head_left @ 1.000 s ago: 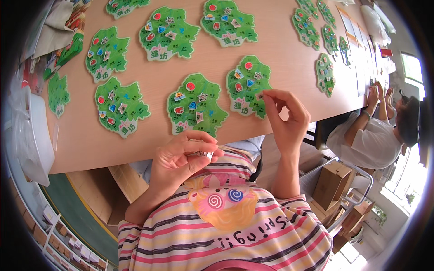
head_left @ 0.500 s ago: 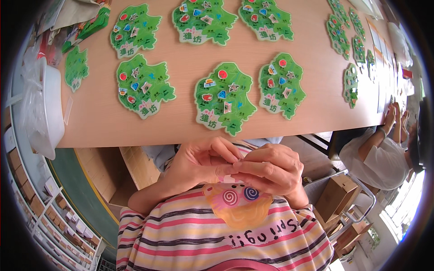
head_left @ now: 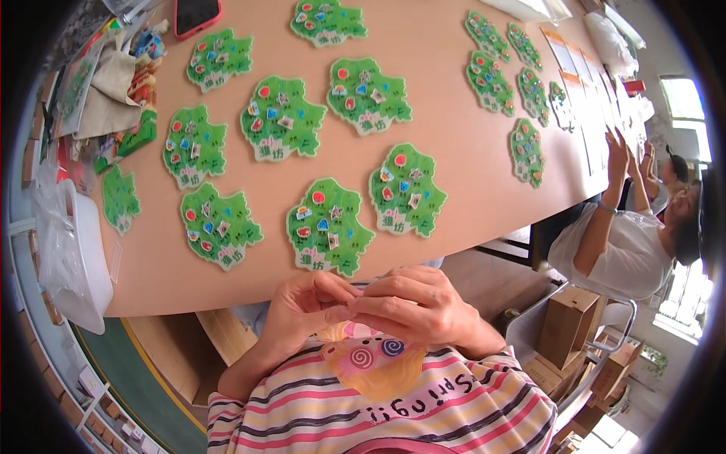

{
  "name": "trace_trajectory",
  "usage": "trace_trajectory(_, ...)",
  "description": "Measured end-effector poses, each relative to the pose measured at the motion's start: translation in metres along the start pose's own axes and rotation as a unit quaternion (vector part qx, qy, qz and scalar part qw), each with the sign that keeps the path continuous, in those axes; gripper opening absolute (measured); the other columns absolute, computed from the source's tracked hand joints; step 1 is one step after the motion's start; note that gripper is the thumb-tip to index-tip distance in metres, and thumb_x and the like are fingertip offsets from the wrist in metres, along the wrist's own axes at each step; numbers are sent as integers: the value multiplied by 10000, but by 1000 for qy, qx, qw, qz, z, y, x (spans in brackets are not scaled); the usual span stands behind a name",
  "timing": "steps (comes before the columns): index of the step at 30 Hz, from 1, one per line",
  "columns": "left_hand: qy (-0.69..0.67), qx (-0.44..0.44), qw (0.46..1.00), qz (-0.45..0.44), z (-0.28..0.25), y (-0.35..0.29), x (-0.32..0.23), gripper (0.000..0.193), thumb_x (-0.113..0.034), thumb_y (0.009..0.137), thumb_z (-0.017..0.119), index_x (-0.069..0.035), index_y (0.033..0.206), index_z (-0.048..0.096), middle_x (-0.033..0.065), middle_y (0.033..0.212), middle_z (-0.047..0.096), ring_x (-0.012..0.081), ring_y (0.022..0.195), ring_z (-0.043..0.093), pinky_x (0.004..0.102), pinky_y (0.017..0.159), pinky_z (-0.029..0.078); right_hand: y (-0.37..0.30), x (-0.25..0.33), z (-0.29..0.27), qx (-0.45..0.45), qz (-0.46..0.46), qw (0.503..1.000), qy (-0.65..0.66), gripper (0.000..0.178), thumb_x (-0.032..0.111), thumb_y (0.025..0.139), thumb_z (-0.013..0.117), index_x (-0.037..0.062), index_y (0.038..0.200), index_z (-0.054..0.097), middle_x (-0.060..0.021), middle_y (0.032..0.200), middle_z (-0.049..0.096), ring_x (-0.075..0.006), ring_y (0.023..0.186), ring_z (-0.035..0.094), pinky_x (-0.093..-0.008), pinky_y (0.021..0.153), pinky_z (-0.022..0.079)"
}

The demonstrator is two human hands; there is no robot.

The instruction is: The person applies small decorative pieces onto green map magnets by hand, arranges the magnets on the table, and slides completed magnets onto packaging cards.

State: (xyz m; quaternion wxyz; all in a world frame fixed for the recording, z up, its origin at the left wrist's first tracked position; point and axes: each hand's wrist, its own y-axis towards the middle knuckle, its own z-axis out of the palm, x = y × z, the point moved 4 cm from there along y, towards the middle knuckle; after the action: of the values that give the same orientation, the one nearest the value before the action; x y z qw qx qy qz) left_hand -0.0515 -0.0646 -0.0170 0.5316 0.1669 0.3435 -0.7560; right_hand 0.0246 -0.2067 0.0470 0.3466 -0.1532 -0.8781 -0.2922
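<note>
In front of my chest, just off the table's near edge, my left hand (head_left: 311, 309) and my right hand (head_left: 414, 306) meet with their fingertips pinched together. Whatever lies between the fingers is too small and covered to make out. Closest to them on the table is a green map-shaped board (head_left: 344, 244) carrying small coloured pieces: a red round one, a blue gem and others. A similar green board (head_left: 420, 185) lies to its right and another (head_left: 219, 227) to its left. Several more such boards are spread farther back.
At the left edge stand a white plastic bin (head_left: 92, 250) and a plain green board (head_left: 119, 198) without pieces. Behind are a cloth bag (head_left: 110, 91) and a red-cased phone (head_left: 198, 15). A co-worker (head_left: 620, 246) sits at the right, near cardboard boxes (head_left: 567, 318).
The view has shifted, so more of the table's far side shows and the boards appear lower. My hands stay pinched together in front of me.
</note>
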Motion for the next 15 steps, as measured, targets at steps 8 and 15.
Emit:
trace_trajectory(8, 3, -24, 1000, 18, 8, 11, -22, 149, 45, 837, 635, 11, 974, 587, 107, 1049, 610, 156, 944, 628, 275, 823, 531, 21, -12, -13, -29, 1, 999, 28, 297, 89, 675, 765, 32, 945, 658, -43, 841, 622, -165, 618, 584, -296, 509, 457)
trace_trajectory(15, -4, -105, 990, 96, 17, 25, -57, 253, 5, 870, 609, -6, 1107, 522, 90, 1086, 584, 147, 952, 617, 279, 830, 533, 66, -3, -16, -51, -18, 982, -182, 480, 152, 633, 801, 83, 1081, 644, -16, 943, 628, -152, 765, 584, -298, 622, 428)
